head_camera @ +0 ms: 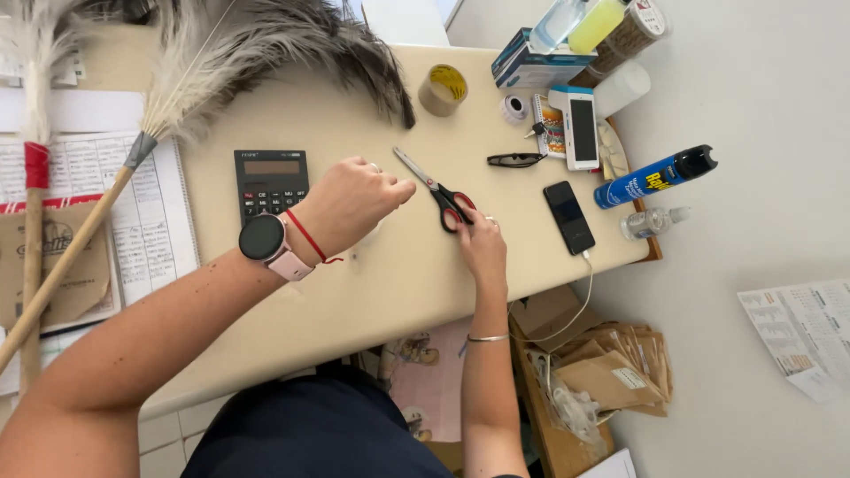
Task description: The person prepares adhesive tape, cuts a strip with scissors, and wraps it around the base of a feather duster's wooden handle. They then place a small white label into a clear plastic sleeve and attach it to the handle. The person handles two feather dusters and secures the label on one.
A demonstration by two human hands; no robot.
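The right hand is laid on the red-and-black handles of the scissors, its fingers curled about the loops so that the tool is gripped where it lies on the beige table; the blades are closed and pointed away toward the far edge, a placing that keeps the tips clear of both hands. The wrist is held low, the forearm brought in straight from the near edge, a thin bangle worn on it. The left hand is closed into a loose fist just left of the scissors — something small and pale seems to be pinched beneath it, though what it is cannot be told. Its wrist, banded by a watch and a red cord, is raised and bent, the arm crossing the table diagonally. Behind this hand a black calculator is set flat, keys up. Farther out, a roll of tape stands near the far edge, a dark phone is left on its charging cable at the right, and a blue spray can lies on its side beyond it.
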